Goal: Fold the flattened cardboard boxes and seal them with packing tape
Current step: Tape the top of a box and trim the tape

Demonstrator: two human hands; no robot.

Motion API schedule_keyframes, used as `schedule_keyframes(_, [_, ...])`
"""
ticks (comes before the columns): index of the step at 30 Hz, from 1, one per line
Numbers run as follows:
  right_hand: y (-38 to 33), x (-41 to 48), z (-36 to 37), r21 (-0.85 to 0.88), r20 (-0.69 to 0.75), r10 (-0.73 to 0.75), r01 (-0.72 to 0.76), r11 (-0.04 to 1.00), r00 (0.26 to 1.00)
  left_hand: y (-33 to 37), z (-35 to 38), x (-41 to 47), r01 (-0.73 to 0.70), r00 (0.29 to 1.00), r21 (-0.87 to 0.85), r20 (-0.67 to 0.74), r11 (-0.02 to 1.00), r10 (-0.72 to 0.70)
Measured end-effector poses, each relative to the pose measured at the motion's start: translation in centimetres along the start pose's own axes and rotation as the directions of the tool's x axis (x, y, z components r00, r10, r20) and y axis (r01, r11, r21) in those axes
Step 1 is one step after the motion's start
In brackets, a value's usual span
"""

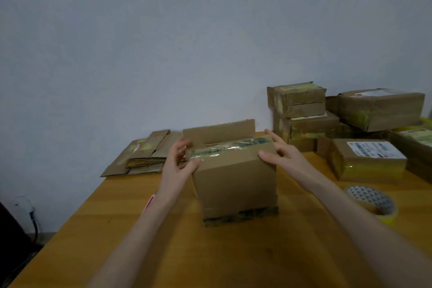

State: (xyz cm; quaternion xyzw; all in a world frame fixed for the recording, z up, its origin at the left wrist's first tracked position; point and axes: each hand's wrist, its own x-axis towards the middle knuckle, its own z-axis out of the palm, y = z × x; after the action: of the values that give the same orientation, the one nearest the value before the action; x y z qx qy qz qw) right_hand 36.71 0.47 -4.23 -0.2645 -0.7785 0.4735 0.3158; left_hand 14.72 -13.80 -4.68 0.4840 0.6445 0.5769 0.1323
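A brown cardboard box stands upright in the middle of the wooden table. Its far flap sticks up, and old clear tape runs across its near top edge. My left hand grips the box's upper left corner, thumb in front and fingers behind. My right hand holds the upper right corner, thumb on the front face and fingers over the top edge. A roll of packing tape lies flat on the table to the right, apart from both hands.
A pile of flattened cardboard boxes lies at the back left against the wall. Several sealed boxes are stacked at the back right, with another labelled one in front of them. The table's left edge runs diagonally.
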Motion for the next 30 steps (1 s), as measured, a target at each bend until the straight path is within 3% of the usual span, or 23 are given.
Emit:
schedule_keyframes(5, [0.8,1.7,0.3,-0.007,-0.076,0.047,-0.047,0.999,0.996,-0.4,-0.7,1.6,0.018,0.996,-0.011,0.082,1.000,-0.017])
schedule_keyframes(9, [0.4,3.4,0.2,-0.152,0.050,-0.033,0.040,0.988,0.998,-1.1,-1.8,2.3,-0.087,0.967,0.158,0.249,0.984,0.046])
schedule_keyframes(12, [0.0,4.2,0.3,-0.282,0.215,-0.039,0.101,0.954,0.976,-1.1,-2.6,3.0,-0.101,0.950,0.232,0.312,0.968,0.024])
schedule_keyframes(14, [0.1,4.4,0.3,-0.298,0.243,-0.029,0.103,0.949,0.970,-0.9,-2.7,3.1,-0.113,0.939,0.294,0.344,0.949,0.005])
schedule_keyframes(16, [0.2,4.3,0.4,-0.287,0.216,-0.044,0.106,0.952,0.975,-0.7,-2.3,2.8,-0.115,0.933,0.363,0.360,0.925,-0.025])
schedule_keyframes(20, [0.2,4.0,1.3,-0.270,0.140,0.009,0.029,0.962,0.990,-1.0,-1.6,2.6,-0.025,0.955,0.267,0.292,0.963,-0.056])
schedule_keyframes(30, [-0.4,1.6,0.2,-0.297,-0.015,0.032,-0.035,0.954,0.999,-0.7,-0.4,3.0,-0.075,0.940,0.216,0.341,0.974,-0.003])
